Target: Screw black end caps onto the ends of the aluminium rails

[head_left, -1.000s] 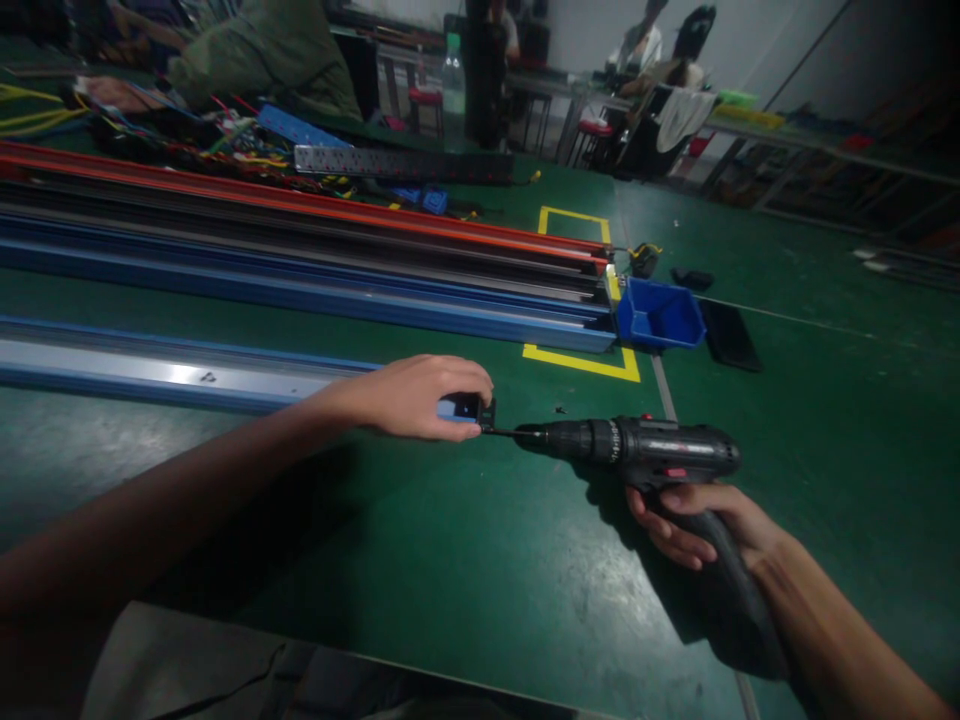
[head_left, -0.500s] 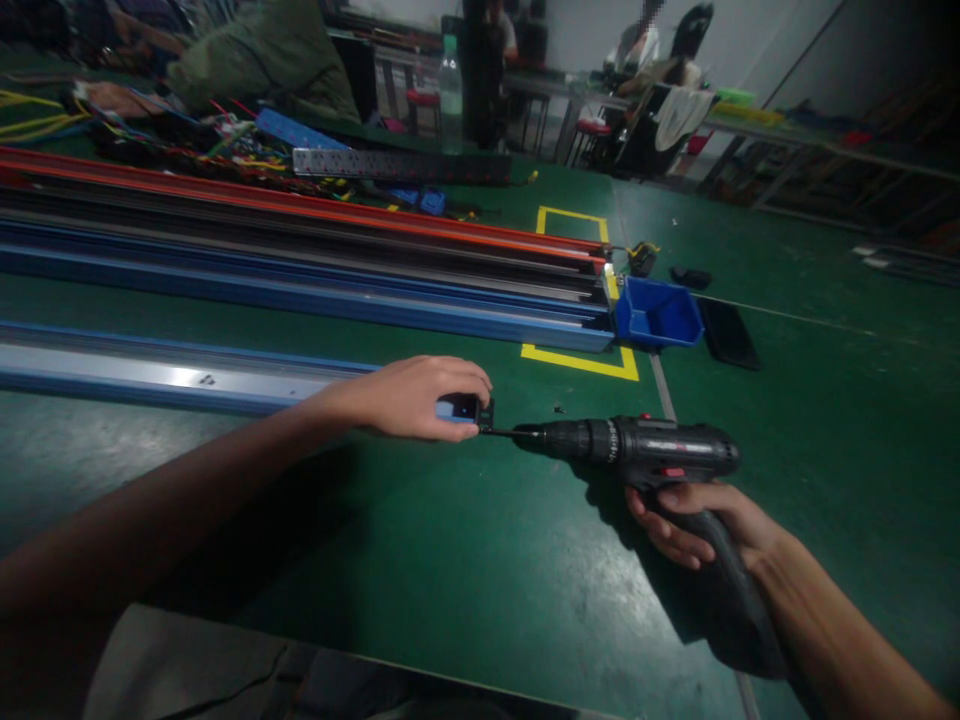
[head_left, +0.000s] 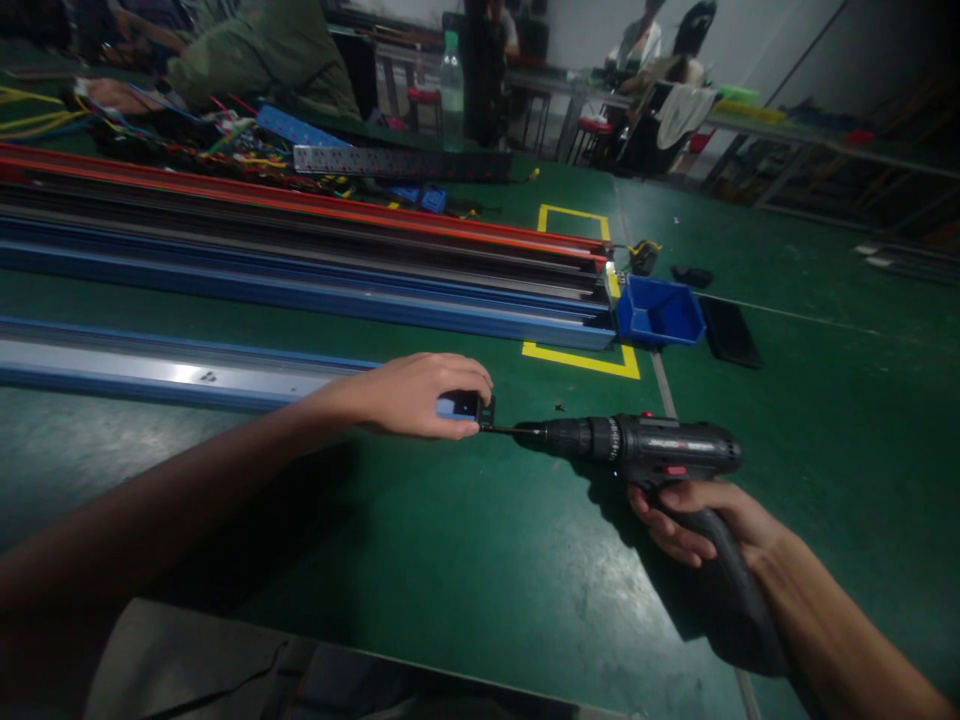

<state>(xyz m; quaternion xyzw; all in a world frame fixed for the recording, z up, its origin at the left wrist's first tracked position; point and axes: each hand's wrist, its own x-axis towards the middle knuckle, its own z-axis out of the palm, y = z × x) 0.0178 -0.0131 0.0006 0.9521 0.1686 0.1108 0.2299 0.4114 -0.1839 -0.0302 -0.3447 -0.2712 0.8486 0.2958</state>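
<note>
My right hand (head_left: 697,520) is wrapped round the grip of a black power drill (head_left: 652,445), which points left. Its long thin bit meets a small black end piece (head_left: 487,411) at the right end of a blue and silver rail (head_left: 150,370). Over that rail end lies my left hand (head_left: 427,395), thumb and fingers closed round the end and touching the black piece. The palm hides part of the rail.
Behind lie long blue rails (head_left: 300,285) and a red rail (head_left: 375,215). A blue bin (head_left: 660,311) and a dark flat object (head_left: 731,333) stand right of them. Power strips (head_left: 397,163), wires and a bottle (head_left: 451,85) are farther back, near another person's arm (head_left: 255,60).
Both hands and the drill stay almost where they were. The black end piece looks slightly turned, and a tiny light now shows below the drill's body.
</note>
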